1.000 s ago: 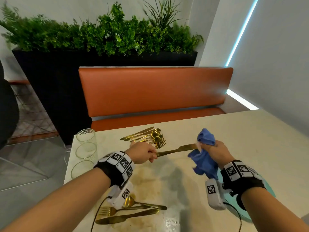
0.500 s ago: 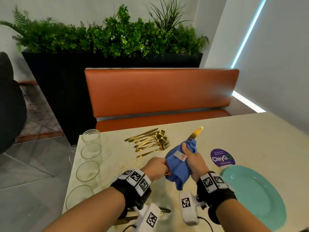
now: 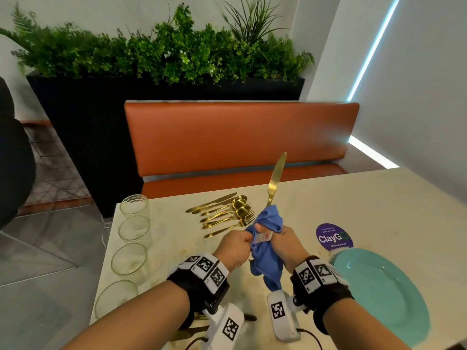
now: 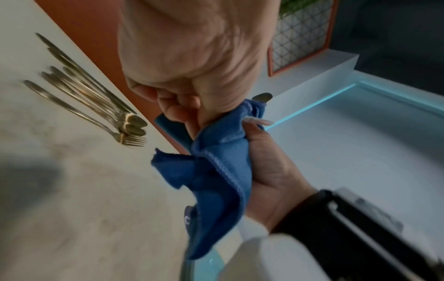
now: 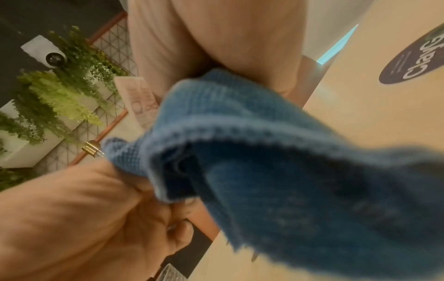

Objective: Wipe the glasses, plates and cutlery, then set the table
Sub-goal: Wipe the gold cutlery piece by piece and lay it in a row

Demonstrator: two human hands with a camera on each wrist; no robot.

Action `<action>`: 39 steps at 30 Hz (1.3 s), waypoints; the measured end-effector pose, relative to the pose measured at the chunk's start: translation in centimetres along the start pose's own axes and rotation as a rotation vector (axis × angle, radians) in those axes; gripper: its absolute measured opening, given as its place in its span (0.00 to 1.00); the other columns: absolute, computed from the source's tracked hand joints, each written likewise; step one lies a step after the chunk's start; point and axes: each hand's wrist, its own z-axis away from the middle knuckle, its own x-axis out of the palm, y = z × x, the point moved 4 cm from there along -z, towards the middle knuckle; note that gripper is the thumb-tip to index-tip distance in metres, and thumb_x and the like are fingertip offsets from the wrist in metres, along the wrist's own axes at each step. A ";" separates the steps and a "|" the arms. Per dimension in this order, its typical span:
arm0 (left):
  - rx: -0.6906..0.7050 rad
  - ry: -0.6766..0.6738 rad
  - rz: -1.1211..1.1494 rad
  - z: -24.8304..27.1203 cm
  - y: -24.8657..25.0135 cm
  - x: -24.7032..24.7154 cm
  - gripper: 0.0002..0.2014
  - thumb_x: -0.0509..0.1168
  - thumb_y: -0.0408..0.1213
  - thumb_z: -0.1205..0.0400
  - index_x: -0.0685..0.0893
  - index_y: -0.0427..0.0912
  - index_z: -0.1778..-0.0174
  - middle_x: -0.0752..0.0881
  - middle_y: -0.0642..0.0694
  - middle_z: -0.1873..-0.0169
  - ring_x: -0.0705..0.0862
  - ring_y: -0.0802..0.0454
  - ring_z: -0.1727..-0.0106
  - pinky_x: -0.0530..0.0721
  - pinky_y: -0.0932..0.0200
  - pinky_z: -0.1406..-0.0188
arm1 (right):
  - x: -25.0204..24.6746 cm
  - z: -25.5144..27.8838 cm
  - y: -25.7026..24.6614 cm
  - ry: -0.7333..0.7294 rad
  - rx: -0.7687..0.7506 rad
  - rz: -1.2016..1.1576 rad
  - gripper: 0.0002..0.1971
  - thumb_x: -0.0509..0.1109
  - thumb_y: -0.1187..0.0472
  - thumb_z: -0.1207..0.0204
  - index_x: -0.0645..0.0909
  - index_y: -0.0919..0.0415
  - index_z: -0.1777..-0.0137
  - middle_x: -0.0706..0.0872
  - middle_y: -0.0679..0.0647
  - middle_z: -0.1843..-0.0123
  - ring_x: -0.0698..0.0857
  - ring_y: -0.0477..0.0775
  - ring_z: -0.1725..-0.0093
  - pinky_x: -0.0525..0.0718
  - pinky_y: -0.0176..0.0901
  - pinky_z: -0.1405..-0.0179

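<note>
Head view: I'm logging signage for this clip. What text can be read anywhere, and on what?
"ClayGo": round purple sticker on the table.
Small lines above and below it: too blurred to read.
Tag on the blue cloth: print unreadable.
Wrist bands: square code markers, no words.

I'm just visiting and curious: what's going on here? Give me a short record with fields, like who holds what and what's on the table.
Left hand: grips the knife's handle end
Right hand: holds the blue cloth wrapped round the knife
Knife: gold, blade pointing up and away
Cutlery pile: gold, lying beyond the hands
Glasses: four in a row along the table's left edge
Plate: teal, on the right
</note>
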 end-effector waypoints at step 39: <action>-0.328 0.049 -0.932 -20.7 -10.9 -13.8 0.14 0.61 0.50 0.17 0.83 0.53 0.39 0.85 0.51 0.45 0.79 0.48 0.41 0.67 0.50 0.37 | -4.9 -14.1 4.3 -0.021 0.149 0.397 0.08 0.68 0.58 0.23 0.77 0.60 0.60 0.82 0.58 0.59 0.78 0.56 0.59 0.72 0.39 0.59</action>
